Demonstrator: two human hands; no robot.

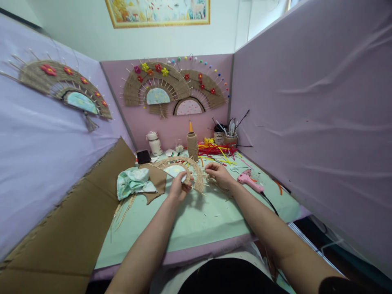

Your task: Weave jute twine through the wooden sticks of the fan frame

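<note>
My left hand (pixel 180 187) grips a half-round fan (pixel 199 179) at its right end, thumb on top near the pale half-circle centre piece (pixel 174 170). Thin sticks radiate from that centre, and tan twine is woven between them in an arched band. Just right of the fan, my right hand (pixel 219 174) is closed, thumb and fingers pinched together on tan twine (pixel 211 179). Loose twine trails below this hand over the table. Behind the fan stands an upright cone of twine (pixel 192 146).
A pink glue gun (pixel 250 180) with a black cord lies at right. Crumpled patterned cloth (pixel 134 183), cardboard (pixel 157 183) and thin sticks (pixel 124 212) are at left. Red and yellow craft stems (pixel 217 150), a white bottle (pixel 154 143) and brush pots (pixel 230 141) stand behind. Finished fans (pixel 131 87) hang on the panels.
</note>
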